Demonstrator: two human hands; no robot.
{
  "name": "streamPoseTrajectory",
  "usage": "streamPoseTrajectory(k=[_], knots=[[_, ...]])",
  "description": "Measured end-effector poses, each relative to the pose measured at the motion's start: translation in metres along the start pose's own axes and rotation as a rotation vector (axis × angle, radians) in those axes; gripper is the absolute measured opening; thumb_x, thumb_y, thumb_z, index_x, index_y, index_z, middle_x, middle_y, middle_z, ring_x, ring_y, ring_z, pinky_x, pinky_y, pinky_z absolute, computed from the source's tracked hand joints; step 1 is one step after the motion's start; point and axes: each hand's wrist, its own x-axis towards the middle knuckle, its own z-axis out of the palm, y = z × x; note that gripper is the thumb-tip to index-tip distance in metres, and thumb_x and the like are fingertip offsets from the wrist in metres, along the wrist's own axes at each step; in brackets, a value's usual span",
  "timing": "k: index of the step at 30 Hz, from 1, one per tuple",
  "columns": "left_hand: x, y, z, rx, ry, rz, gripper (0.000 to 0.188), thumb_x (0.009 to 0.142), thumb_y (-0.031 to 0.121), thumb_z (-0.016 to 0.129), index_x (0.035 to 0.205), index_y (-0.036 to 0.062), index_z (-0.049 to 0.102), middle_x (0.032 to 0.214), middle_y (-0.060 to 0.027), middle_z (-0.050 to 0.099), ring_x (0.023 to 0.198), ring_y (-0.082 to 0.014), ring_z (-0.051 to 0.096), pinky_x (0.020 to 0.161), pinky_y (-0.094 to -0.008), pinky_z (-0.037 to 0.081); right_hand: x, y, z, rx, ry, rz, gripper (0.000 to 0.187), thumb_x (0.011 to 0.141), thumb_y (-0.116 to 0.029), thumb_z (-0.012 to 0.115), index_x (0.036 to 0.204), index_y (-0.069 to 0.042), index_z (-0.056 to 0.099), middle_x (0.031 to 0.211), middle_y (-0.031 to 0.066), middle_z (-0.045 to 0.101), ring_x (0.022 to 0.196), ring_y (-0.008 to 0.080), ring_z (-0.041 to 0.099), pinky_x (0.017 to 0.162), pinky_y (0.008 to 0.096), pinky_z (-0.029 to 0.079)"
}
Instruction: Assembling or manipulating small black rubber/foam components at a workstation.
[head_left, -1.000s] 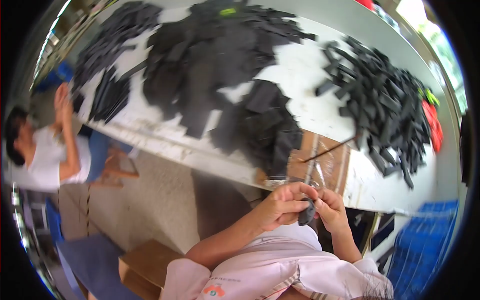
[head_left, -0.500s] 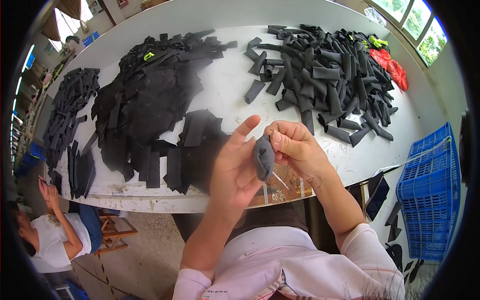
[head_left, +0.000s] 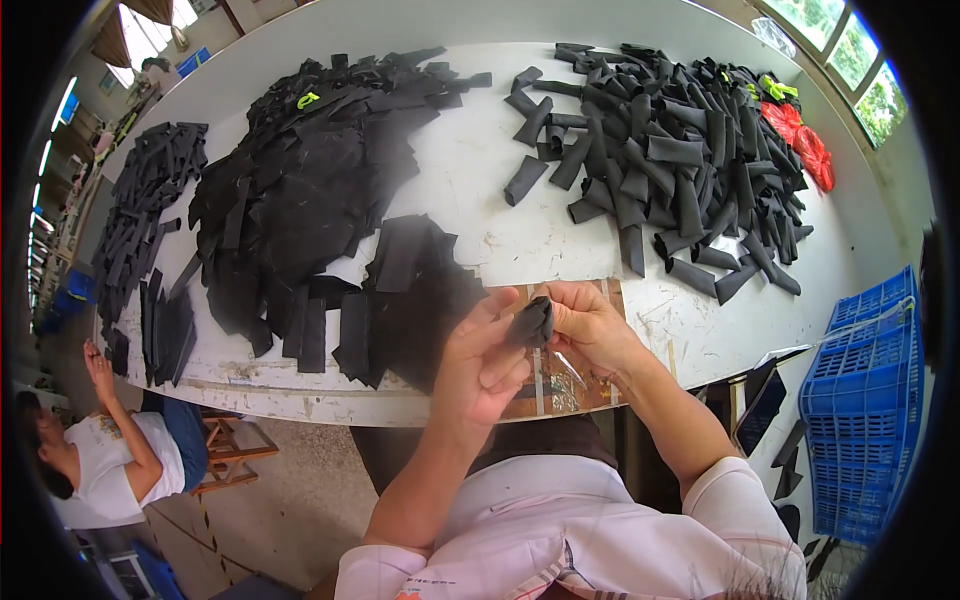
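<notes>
A small dark grey fabric tube (head_left: 529, 323), bunched and folded at its end, is held between my hands above the front edge of the table. My left hand (head_left: 482, 352) has it between thumb and fingers. My right hand (head_left: 592, 322) pinches the tube's right end. Below the right hand's fingers sticks out a thin, pointed silver tool (head_left: 571, 372); its kind is unclear, as the rest is hidden in the palm. Under the hands lies a worn brown board (head_left: 550, 394) set at the table edge.
A heap of dark fabric tubes (head_left: 690, 150) lies at the back right, beside red plastic bags (head_left: 805, 145). Flat dark pieces (head_left: 290, 190) are piled left of centre, narrow strips (head_left: 145, 200) farther left. Blue crates (head_left: 862, 410) stand right; another person (head_left: 125, 450) sits at left.
Both hands have come lower and closer to the board with the fabric tube. The tube is turned, its bunched end now facing the right hand. The view has shifted slightly.
</notes>
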Motion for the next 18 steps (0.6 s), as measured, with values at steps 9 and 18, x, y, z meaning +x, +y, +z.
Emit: streamPoseTrajectory(k=[9, 18], knots=[[-0.014, -0.014, 0.013, 0.431, 0.107, 0.198, 0.024, 0.082, 0.004, 0.054, 0.105, 0.0028, 0.048, 0.078, -0.0065, 0.059, 0.035, -0.0009, 0.032, 0.031, -0.0158, 0.023, 0.005, 0.005, -0.008, -0.055, -0.158, -0.072, 0.026, 0.084, -0.028, 0.054, 0.073, -0.005, 0.052, 0.061, -0.0038, 0.045, 0.055, 0.0045, 0.037, 0.050, 0.0189, 0.029], [-0.026, -0.022, 0.030, 1.415, 0.126, 0.509, 0.031, 0.083, 0.007, 0.052, 0.113, 0.0010, 0.050, 0.086, -0.0052, 0.054, 0.069, -0.0086, 0.051, 0.060, -0.0218, 0.043, -0.002, -0.005, 0.002, -0.354, 0.003, -0.107, 0.019, 0.086, -0.018, 0.049, 0.085, -0.001, 0.056, 0.069, -0.0009, 0.053, 0.064, 0.0053, 0.045, 0.058, 0.0212, 0.040]])
